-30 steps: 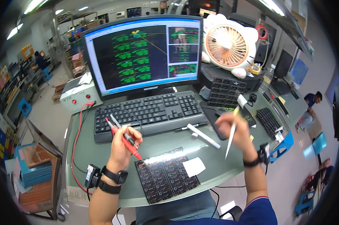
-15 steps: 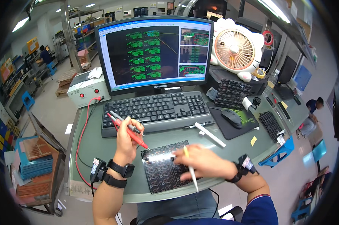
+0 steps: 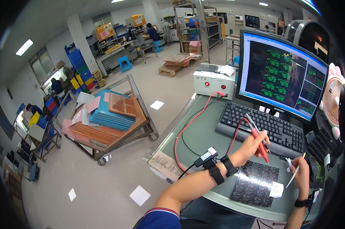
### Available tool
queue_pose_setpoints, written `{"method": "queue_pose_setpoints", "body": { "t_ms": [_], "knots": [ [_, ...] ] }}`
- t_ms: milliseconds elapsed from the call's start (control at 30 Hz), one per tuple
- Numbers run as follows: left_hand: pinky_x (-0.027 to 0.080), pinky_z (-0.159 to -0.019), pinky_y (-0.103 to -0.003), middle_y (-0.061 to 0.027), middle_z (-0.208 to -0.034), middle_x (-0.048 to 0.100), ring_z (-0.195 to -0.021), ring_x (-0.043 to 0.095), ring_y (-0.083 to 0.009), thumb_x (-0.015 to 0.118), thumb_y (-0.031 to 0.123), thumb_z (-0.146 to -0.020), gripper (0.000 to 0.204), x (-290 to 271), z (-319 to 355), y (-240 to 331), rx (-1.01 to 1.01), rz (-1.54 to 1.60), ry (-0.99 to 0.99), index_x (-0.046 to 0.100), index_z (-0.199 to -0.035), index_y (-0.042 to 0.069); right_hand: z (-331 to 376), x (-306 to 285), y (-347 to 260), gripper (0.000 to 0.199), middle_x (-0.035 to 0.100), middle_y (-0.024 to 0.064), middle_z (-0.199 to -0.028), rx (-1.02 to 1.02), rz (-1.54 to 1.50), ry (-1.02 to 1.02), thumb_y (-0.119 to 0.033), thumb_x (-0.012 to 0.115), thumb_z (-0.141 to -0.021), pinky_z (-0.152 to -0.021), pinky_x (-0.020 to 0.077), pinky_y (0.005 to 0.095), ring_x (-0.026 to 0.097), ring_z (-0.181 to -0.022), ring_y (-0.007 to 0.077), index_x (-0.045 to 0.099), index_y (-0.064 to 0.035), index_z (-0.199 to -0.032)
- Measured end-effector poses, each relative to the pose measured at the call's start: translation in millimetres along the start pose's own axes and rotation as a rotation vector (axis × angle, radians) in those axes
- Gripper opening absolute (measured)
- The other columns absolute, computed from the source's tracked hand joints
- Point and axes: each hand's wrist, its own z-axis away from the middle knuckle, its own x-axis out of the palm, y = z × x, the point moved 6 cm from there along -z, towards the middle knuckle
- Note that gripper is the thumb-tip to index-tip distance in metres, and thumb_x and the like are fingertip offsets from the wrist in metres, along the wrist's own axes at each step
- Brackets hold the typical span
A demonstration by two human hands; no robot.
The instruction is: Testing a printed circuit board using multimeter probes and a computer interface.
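My left hand [image 3: 252,144] is closed around a red test probe [image 3: 264,153] and a dark grey test probe [image 3: 251,121]. The red probe's tip points down at the far edge of a black circuit board panel [image 3: 251,178]; I cannot tell whether it touches. A small white paper slip [image 3: 276,189] lies on the panel's right part. Right of the panel, my right hand [image 3: 303,174] holds a slim white pen-like stick [image 3: 293,176] with a yellowish end. Beside those fingers is a white marker-like thing [image 3: 289,164], partly hidden.
A keyboard [image 3: 272,128] and a monitor [image 3: 283,76] stand behind my hands. The probes' red lead [image 3: 176,139] runs to a white tester box [image 3: 212,84]. Left of the desk is a cart [image 3: 138,126] with stacked blue and brown boards. A fan [image 3: 333,101] stands at right.
The view has swung to the left. My right hand has moved off the panel to its right side, and the white slip now lies on the panel. My left hand still grips both probes.
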Motion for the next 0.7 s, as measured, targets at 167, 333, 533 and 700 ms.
{"method": "queue_pose_setpoints", "body": {
  "t_ms": [167,333,533,700],
  "knots": [
    [0.048,-0.064,-0.02,-0.0016,-0.087,0.068,-0.075,0.061,-0.007,0.053,0.039,-0.098,0.033,2.3,14.2,2.6,-0.081,-0.054,-0.085,0.063,-0.107,0.01,-13.0,15.9,-21.2,0.026,0.065,0.0128,-0.093,-0.158,-0.096,0.013,0.005,0.068,-0.071,-0.08,0.0484,0.0361,0.063,-0.089,0.0307,0.06,-0.0008,-0.095],
    [0.05,-0.07,-0.022,-0.0045,-0.093,0.069,-0.08,0.062,-0.0094,0.064,0.026,-0.093,0.03,15.8,23.9,9.6,-0.155,-0.158,-0.235,0.062,-0.116,0.006,-19.3,20.0,-5.1,0.022,0.065,0.0099,-0.089,-0.112,-0.142,0.082,-0.004,0.07,-0.08,-0.076,0.0504,0.0353,0.063,-0.085,0.0259,0.063,-0.0046,-0.101],
    [0.047,-0.059,-0.024,-0.0045,-0.078,0.062,-0.063,0.057,-0.0091,0.062,0.021,-0.093,0.023,34.3,26.0,-4.3,-0.24,-0.301,-0.361,0.061,-0.099,0.0,-13.6,12.9,6.7,0.025,0.064,0.0088,-0.088,-0.047,-0.197,0.108,-0.012,0.07,-0.085,-0.074,0.0497,0.0365,0.063,-0.083,0.0263,0.061,-0.007,-0.107],
    [0.043,-0.054,-0.021,-0.0017,-0.076,0.058,-0.06,0.055,-0.008,0.057,0.025,-0.096,0.023,34.1,29.5,-16.1,-0.291,-0.378,-0.282,0.059,-0.096,0.002,-9.6,5.1,7.6,0.026,0.064,0.0087,-0.081,0.111,-0.15,0.072,-0.022,0.067,-0.089,-0.072,0.0477,0.0398,0.063,-0.081,0.0293,0.058,-0.0093,-0.109]
  ]
}}
